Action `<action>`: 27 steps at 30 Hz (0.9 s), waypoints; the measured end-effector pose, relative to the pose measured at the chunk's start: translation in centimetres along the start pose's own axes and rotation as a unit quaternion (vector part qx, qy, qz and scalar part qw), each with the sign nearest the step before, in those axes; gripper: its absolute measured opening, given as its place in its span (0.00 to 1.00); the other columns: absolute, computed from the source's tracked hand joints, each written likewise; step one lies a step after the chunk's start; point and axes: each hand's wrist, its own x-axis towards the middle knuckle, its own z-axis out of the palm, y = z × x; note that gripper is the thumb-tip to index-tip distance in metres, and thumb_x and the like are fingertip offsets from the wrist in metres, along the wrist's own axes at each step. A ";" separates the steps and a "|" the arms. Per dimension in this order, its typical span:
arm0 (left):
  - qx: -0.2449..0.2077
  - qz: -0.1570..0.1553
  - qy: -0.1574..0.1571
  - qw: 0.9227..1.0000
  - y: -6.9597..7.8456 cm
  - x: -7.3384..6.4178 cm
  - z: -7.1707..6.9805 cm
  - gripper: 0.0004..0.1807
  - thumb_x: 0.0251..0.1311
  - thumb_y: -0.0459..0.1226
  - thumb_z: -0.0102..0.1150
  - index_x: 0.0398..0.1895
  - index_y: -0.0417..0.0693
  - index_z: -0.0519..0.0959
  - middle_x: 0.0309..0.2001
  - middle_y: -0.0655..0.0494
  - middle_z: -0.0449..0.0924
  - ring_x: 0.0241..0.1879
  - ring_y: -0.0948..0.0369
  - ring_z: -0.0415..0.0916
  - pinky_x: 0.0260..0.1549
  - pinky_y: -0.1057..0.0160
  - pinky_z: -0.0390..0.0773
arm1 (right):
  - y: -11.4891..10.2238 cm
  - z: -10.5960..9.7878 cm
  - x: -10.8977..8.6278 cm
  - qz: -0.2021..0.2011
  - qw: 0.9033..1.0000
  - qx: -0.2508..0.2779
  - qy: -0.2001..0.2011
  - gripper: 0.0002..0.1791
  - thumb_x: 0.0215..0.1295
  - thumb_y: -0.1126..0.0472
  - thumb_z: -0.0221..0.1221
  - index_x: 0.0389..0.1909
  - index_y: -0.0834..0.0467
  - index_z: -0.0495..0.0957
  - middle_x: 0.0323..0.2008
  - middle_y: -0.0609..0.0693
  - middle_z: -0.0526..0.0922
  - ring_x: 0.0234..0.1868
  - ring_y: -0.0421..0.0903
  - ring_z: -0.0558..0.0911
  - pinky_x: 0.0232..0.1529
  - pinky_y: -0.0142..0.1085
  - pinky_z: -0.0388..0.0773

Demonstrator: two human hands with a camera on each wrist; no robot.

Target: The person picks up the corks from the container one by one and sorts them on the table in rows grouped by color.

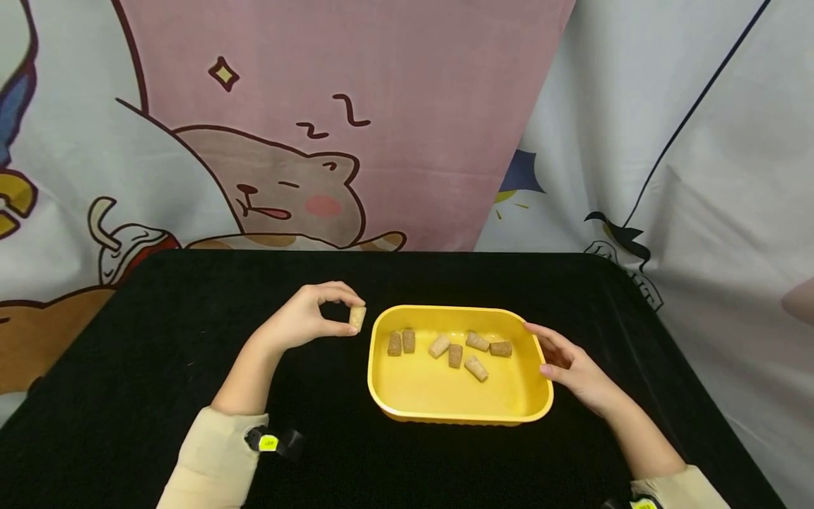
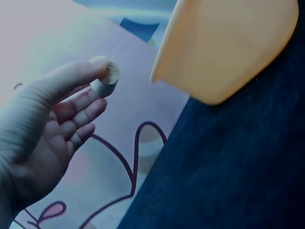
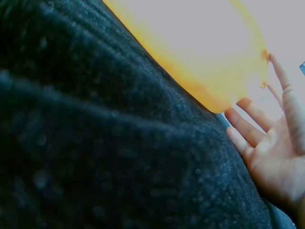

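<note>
My left hand [image 1: 304, 315] pinches a small tan cork [image 1: 357, 317] between thumb and fingertips, just left of the yellow tub [image 1: 461, 417]. In the left wrist view the round end of this cork [image 2: 112, 74] shows at the thumb tip, and the other fingers are loosely bent below. Several corks lie in the far half of the tub, among them a pair of brown corks [image 1: 401, 343] on the left. At the tub's right side, my right hand [image 1: 575, 367] touches the rim with thumb and fingertips, its fingers nearly straight in the right wrist view.
Black cloth [image 1: 331, 459] covers the table under the tub. Behind its far edge hangs a printed curtain [image 1: 413, 177] with a sleeping cartoon animal. Part of another person's body [image 1: 800, 302] shows at the far right edge.
</note>
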 end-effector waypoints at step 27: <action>0.032 -0.106 -0.012 0.994 -6.5 -1.1 0.1 0.16 0.47 0.36 0.74 0.41 0.49 0.83 0.41 0.57 0.80 0.45 0.54 0.72 0.49 0.50 0.67 | 0.1 -0.1 0.0 0.001 1.000 -0.017 0.005 0.34 0.67 0.72 0.49 0.73 0.61 0.51 0.68 0.47 0.63 0.62 0.44 0.71 0.50 0.42 0.76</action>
